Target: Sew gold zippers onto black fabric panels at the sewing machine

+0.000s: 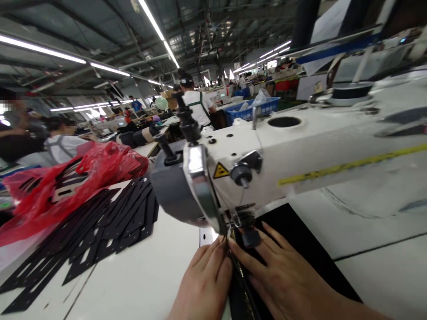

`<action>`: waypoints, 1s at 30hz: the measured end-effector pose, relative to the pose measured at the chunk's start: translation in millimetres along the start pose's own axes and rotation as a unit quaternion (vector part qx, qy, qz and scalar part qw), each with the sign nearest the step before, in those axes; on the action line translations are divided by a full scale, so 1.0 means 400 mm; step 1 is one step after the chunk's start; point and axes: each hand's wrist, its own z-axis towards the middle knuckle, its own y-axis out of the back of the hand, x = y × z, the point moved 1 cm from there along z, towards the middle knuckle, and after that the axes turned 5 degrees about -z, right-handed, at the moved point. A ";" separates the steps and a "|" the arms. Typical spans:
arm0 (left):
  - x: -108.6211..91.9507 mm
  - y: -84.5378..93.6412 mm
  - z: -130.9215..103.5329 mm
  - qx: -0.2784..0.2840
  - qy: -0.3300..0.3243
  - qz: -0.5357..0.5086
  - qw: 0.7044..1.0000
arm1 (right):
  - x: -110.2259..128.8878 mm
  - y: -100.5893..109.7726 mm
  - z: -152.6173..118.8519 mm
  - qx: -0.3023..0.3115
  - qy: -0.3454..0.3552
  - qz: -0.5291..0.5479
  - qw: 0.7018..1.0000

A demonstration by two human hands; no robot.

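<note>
At the industrial sewing machine (293, 149), the work in hand looks like guiding a seam; the black fabric (308, 238) lies on the white worktable (140, 284) to the right of the needle area, reaching beneath the right hand (290, 273), and a narrow black strip with a gold-toned line (241, 273), perhaps a zipper, runs between the two hands towards the needle; the left hand (207, 280) is narrow, its fingers bunched with the tips beside the strip just in front of the machine's head, though whether they pinch it or only press I cannot tell; the right hand lies fairly flat, fingers somewhat spread over the fabric, the index fingertip close to the strip; the next move, I judge, calls for keeping strip and fabric edge aligned while feeding them evenly, with fingertips clear of the needle, whose exact point is too small to make out; left of the machine, slotted black pieces (133, 218) lie fanned in overlapping layers, beside a red plastic bag (111, 160) holding more pieces; a yellow measuring tape (350, 164) runs along the machine's arm.
</note>
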 end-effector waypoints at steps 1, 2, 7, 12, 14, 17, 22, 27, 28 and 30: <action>0.004 0.001 -0.004 0.001 -0.008 0.005 1.000 | 0.002 0.003 0.001 0.013 -0.011 0.019 1.000; 0.007 0.001 -0.009 0.002 -0.014 0.008 1.000 | 0.003 0.006 0.002 0.020 -0.023 0.039 0.999; 0.019 -0.002 -0.025 0.012 -0.031 0.014 0.999 | 0.008 0.019 -0.007 0.026 -0.065 0.122 0.990; 0.021 0.000 -0.026 0.021 -0.022 0.017 0.999 | 0.012 0.040 -0.013 0.047 -0.065 0.153 0.985; 0.020 0.002 -0.025 0.022 -0.025 0.015 0.999 | 0.012 0.044 -0.011 0.054 -0.068 0.157 0.984; 0.019 0.002 -0.025 0.021 -0.028 0.012 0.999 | 0.010 0.046 -0.008 0.059 -0.067 0.158 0.983; 0.022 0.000 -0.027 0.025 -0.029 0.013 0.999 | 0.010 0.044 -0.010 0.061 -0.070 0.159 0.983; 0.019 -0.004 -0.021 0.028 -0.031 0.014 0.999 | 0.012 0.040 -0.011 0.037 -0.062 0.126 0.989; 0.017 -0.005 -0.018 0.030 -0.028 0.012 0.999 | 0.012 0.038 -0.010 0.031 -0.059 0.113 0.991; 0.010 -0.006 -0.012 0.030 -0.014 0.000 0.999 | 0.011 0.032 -0.009 0.016 -0.042 0.082 0.996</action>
